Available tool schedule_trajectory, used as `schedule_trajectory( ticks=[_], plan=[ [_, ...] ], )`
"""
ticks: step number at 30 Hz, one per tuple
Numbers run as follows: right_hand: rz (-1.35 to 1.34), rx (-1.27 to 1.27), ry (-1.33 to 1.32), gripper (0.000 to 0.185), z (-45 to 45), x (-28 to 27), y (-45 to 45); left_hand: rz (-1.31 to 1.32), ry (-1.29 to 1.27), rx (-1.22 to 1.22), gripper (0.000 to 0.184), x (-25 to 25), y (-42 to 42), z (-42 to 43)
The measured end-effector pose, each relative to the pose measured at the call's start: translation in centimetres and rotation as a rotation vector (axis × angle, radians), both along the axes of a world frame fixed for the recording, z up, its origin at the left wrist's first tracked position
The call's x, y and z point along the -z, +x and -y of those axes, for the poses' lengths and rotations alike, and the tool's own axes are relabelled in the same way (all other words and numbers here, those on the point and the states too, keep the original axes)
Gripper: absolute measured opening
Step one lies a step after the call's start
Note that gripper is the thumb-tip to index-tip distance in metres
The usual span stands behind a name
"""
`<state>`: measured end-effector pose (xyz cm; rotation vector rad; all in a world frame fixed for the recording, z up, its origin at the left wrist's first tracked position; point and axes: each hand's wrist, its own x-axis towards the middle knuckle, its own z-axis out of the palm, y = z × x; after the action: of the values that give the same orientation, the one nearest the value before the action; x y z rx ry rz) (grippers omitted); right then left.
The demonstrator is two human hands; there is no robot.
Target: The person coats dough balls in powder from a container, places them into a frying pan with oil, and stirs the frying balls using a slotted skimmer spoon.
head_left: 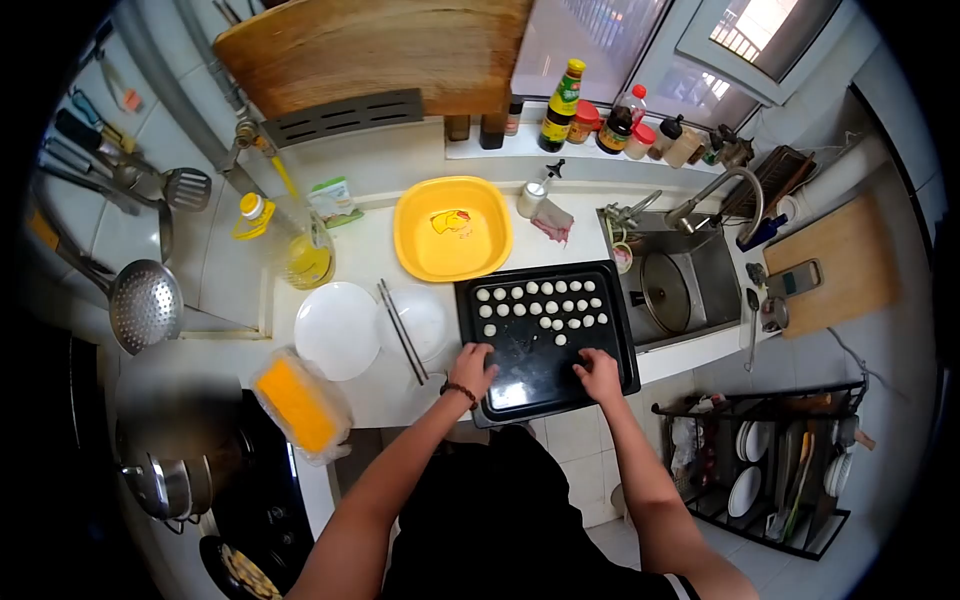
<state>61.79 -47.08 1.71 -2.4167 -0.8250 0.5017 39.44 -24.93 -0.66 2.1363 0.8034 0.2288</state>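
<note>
A black baking tray lies on the counter in front of me, its near edge close to the counter's front. Rows of small white dough balls sit on its far half, with a few more lower down. My left hand, wearing a beaded bracelet, is at the tray's left edge with its thumb and fingers apart. Over the tray's right side is my right hand, its fingers bent in close to the thumb. Whatever may be between those fingertips is too small to see.
Behind the tray stands a yellow basin. To the left are a white plate, chopsticks, an orange packet and an oil bottle. The sink is at right, beside a wooden board. A stove is lower left.
</note>
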Motion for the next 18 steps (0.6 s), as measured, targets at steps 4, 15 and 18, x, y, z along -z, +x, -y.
schedule_trajectory(
  ticks=[4, 15, 18],
  plan=[
    [0.062, -0.216, -0.033, 0.047, -3.0, 0.0, 4.9, -0.061, 0.127, 0.036, 0.04, 0.0, 7.8, 0.8],
    [0.319, -0.664, -0.03, 0.053, -4.1, 2.9, 12.3, -0.313, 0.412, 0.164, 0.043, 3.9, 19.0, 6.5],
    [0.355, -0.741, -0.037, 0.052, -4.0, 3.8, 13.3, -0.522, 0.423, 0.157, 0.039, 2.2, 19.6, 6.3]
  ],
)
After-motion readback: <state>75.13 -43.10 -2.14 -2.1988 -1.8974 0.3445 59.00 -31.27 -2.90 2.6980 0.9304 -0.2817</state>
